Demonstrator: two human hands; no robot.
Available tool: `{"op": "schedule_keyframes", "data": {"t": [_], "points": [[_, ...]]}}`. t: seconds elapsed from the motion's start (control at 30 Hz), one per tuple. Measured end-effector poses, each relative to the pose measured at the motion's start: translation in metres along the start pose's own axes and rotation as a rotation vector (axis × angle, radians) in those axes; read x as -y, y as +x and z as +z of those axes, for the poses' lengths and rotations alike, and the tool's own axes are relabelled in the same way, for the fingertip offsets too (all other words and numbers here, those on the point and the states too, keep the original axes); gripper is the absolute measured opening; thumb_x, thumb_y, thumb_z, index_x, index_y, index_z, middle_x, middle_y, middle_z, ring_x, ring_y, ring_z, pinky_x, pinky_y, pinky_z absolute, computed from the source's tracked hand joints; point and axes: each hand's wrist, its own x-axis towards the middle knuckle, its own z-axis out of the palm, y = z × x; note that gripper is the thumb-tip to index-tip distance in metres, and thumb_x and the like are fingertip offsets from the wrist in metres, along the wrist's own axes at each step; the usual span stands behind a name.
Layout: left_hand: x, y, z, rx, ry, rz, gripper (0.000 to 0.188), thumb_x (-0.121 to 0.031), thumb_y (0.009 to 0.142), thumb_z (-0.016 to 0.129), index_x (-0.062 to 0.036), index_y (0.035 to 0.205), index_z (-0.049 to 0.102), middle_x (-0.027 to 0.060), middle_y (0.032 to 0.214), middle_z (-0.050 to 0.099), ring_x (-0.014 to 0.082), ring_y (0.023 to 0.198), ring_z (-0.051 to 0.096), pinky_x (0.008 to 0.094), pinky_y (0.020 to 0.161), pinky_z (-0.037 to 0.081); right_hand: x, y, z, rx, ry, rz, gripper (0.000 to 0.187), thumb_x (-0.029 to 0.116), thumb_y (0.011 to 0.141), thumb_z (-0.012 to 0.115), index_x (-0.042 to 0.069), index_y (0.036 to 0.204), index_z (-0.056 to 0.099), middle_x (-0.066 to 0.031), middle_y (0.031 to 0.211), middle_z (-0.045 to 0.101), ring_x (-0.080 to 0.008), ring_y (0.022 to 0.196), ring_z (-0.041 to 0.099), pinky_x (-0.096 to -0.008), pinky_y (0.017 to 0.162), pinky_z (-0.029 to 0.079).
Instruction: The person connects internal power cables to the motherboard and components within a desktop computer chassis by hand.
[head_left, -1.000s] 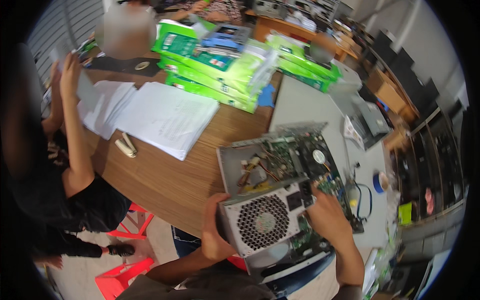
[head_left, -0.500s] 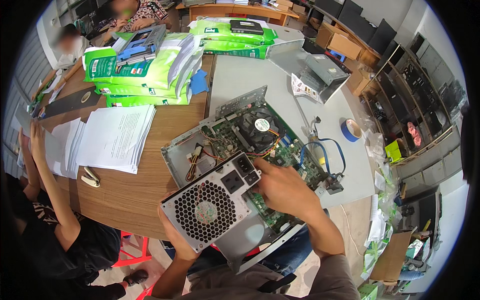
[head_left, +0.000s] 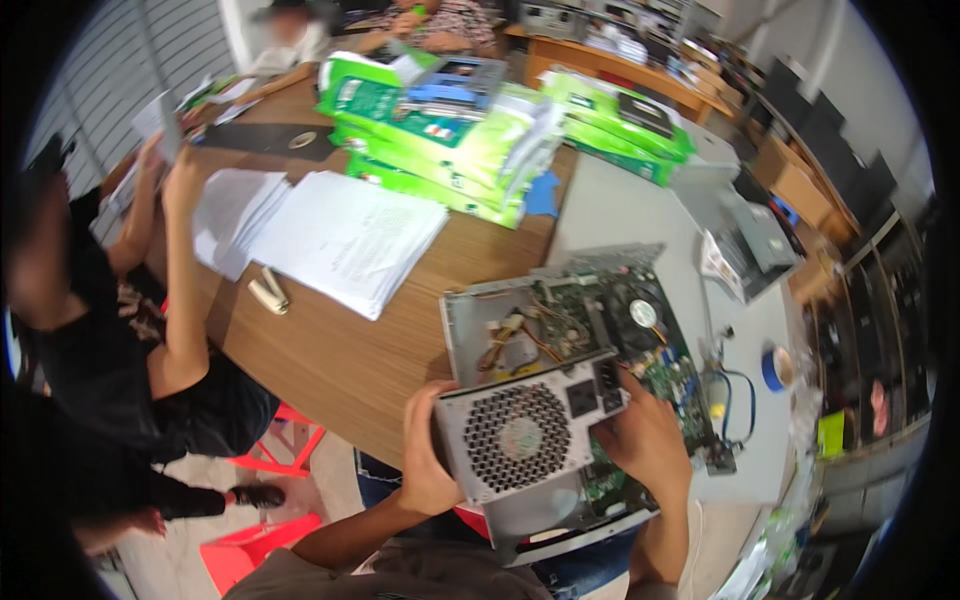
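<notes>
Both my hands hold a silver power supply (head_left: 468, 478), its honeycomb fan grille and socket panel facing up. My left hand (head_left: 430, 458) wraps its left end, and my right hand (head_left: 648, 440) grips the right end beside the black sockets; some right fingertips are hidden. Beneath and behind it lies an opened computer case (head_left: 462, 325) with a green motherboard (head_left: 672, 376) and a black cooling fan (head_left: 620, 322). Bundled wires (head_left: 508, 335) lie in the case just beyond the power supply. The case reaches over the table's near edge above my lap.
A stapler (head_left: 268, 291) and printed sheets (head_left: 350, 240) lie left on the wooden table (head_left: 370, 365). Green paper packs (head_left: 430, 150) stand behind them. Blue tape (head_left: 776, 369), a cable (head_left: 752, 405) and a metal drive cage (head_left: 765, 235) sit right. A person (head_left: 110, 350) handles paper at left.
My view has swung left, so the table and case appear farther right. The power supply sits less steeply tilted, still between both hands. The person at left has lifted a sheet higher.
</notes>
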Motion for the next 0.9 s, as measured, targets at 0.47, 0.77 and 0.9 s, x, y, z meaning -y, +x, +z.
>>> {"op": "schedule_keyframes", "data": {"t": [0.47,0.77,0.9], "points": [[-0.03,0.007,-0.009,0.117,0.013,0.123,0.117,-0.008,0.05,0.092,-0.0034,0.151,0.033,0.0207,0.143,0.041,0.0388,0.137,0.042,0.0409,0.114,0.036,-0.002,-0.001,0.012,-0.08,-0.013,0.029,0.038,0.007,0.07,0.075,0.006,0.107,0.072,-0.0146,0.116,0.069,-0.0404,0.083,0.07,-0.0504,0.076,0.054],[-0.031,0.009,-0.007,0.096,0.003,0.087,0.111,-0.018,0.055,0.095,-0.0041,0.148,0.036,0.0203,0.142,0.042,0.0378,0.135,0.043,0.0427,0.113,0.036,0.001,0.002,0.013,-0.113,0.03,0.082,0.036,0.007,0.069,0.075,0.006,0.105,0.071,-0.0158,0.099,0.07,-0.0398,0.078,0.068,-0.0508,0.075,0.053],[-0.038,0.008,-0.011,0.062,0.034,0.114,0.108,-0.024,0.057,0.095,-0.004,0.147,0.039,0.0202,0.139,0.045,0.0365,0.133,0.045,0.0432,0.112,0.036,-0.008,0.0,0.016,-0.052,0.061,0.078,0.037,0.01,0.073,0.076,0.003,0.109,0.068,-0.0248,0.103,0.066,-0.049,0.096,0.062,-0.0535,0.082,0.049]]}}
